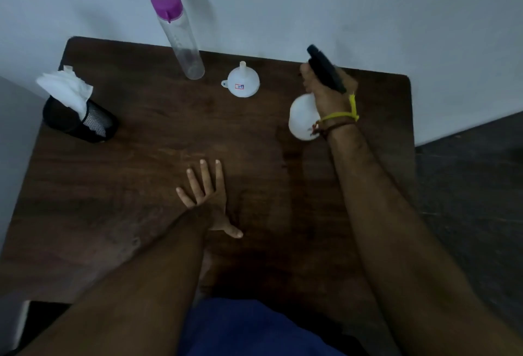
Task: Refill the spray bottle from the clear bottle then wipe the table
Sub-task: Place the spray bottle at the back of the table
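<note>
At the left edge of the bench (141, 157) a black mesh holder (82, 123) lies tipped on its side with white tissue (65, 89) spilling out of its mouth; none of it is in a hand, so the wiping step looks not yet begun. Further right, near the back edge, the clear bottle (184, 47) stands upright with its purple cap (166, 3) on, and it looks empty or nearly so, though the dim light makes any liquid level hard to tell. Just beside it to the right a white funnel (242, 82) sits mouth down on the wood, spout up, apart from both bottles. In the middle foreground the left hand (206, 200) rests flat on the bench with fingers spread and thumb out, holding nothing. To the right, the right hand (328, 86) is wrapped round the neck of the spray bottle (304, 117), whose white body shows below the wrist and whose black trigger head (325, 68) sticks up past the knuckles; whether its base touches the bench I cannot tell. Judging by the capped clear bottle, the funnel set aside and the trigger head seated on the spray bottle, the refill seems either finished or not started; the frame does not settle which. Spraying and wiping with tissue appear to remain
</note>
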